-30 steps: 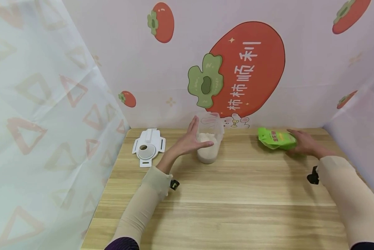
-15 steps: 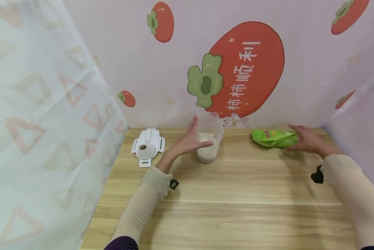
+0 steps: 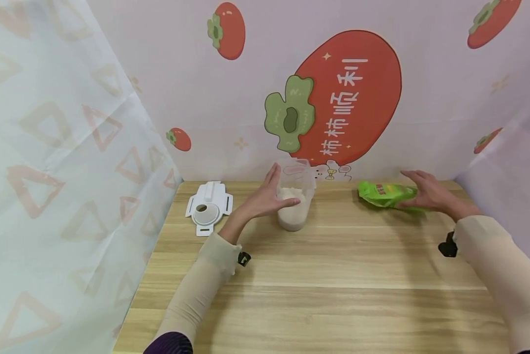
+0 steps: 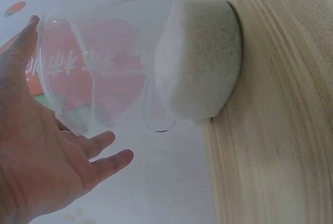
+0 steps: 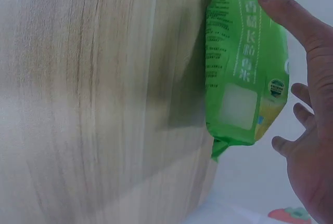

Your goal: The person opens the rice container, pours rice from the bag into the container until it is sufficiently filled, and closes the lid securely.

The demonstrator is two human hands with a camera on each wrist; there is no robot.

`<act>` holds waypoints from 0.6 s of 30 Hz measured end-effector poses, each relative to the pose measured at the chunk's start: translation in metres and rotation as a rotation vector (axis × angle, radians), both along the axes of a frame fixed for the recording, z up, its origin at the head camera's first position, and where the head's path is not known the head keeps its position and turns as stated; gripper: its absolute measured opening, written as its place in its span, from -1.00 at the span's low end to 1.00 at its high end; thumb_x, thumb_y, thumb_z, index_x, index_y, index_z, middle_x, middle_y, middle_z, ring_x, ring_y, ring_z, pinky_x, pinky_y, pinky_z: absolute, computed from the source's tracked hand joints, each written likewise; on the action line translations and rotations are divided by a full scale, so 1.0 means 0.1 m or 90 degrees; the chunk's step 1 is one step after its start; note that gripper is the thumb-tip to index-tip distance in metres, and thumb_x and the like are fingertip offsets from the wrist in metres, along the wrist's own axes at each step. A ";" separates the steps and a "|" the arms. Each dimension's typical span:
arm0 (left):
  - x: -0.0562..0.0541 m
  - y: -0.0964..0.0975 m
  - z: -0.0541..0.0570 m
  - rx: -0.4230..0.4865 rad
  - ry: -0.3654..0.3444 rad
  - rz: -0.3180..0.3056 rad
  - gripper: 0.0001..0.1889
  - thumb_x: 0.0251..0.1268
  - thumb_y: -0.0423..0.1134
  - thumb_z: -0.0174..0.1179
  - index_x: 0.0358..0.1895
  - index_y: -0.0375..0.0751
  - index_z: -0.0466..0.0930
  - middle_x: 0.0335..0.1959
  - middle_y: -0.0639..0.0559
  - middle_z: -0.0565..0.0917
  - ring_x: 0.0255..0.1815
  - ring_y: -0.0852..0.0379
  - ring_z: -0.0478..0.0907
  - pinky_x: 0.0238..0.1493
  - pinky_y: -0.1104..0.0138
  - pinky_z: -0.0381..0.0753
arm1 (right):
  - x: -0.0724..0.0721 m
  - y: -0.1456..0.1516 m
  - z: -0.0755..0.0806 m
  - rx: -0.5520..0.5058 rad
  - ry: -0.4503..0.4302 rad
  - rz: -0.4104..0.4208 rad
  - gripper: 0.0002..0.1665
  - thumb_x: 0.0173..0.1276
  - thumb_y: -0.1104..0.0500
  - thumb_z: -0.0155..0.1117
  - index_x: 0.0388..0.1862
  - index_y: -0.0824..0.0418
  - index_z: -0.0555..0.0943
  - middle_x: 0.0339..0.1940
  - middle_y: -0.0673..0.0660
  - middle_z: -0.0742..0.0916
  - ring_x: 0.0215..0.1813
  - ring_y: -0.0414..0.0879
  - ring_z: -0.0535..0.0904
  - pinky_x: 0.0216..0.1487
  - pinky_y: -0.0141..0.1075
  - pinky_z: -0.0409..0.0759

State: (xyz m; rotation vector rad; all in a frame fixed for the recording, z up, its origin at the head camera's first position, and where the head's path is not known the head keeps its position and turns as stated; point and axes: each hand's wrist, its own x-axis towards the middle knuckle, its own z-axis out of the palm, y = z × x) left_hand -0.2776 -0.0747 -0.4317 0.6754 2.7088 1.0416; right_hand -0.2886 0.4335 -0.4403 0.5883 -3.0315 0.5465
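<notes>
A clear plastic container [image 3: 295,209], partly filled with white grains, stands upright near the back of the table. My left hand [image 3: 265,197] is at its left side with fingers spread and thumb reaching across the front. In the left wrist view, this hand [image 4: 49,151] is at the container's upper rim; whether it touches is hard to tell. A green printed bag [image 3: 382,194] lies on the table to the right. Over its right end hovers my right hand [image 3: 433,194], fingers spread. The right wrist view has the thumb over the bag [image 5: 244,63], the other fingers apart from it.
A white plastic lid [image 3: 211,206] with a round spout lies at the back left of the wooden table [image 3: 318,300]. Close behind everything rises a wall sheet [image 3: 247,113] printed with persimmons. Another patterned sheet [image 3: 70,206] borders the left side.
The green bag has come down flat on the table, shifted slightly left. My right hand has loosened from it and moved a little left over it. The left hand and container stay put.
</notes>
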 end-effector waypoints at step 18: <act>-0.02 -0.43 0.07 -0.024 0.058 0.051 0.13 0.45 0.38 0.17 0.75 -0.21 -0.19 0.77 -0.15 -0.04 0.76 -0.07 -0.07 0.72 0.04 0.04 | -0.04 -0.64 0.15 -0.031 -0.006 0.036 0.26 0.12 -0.04 0.72 0.63 0.41 0.24 0.60 0.51 0.30 0.59 0.51 0.14 0.47 0.50 0.20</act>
